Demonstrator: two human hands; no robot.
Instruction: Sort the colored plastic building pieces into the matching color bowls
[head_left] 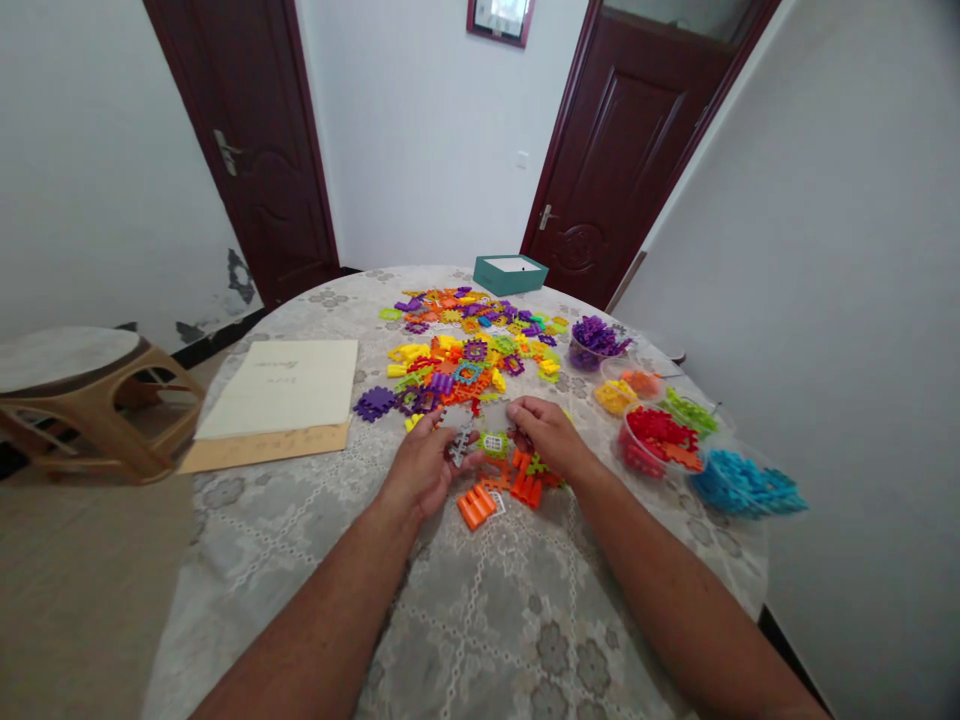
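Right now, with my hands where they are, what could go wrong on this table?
The gray toothed plastic pieces in your left hand might slip and land among the loose multicolored plastic pieces. If your right hand swings outward, it could spill the heaped small blue plastic pieces near the right edge of the cloth-covered table. The flat tan sheet reaches the left edge and could get knocked off.
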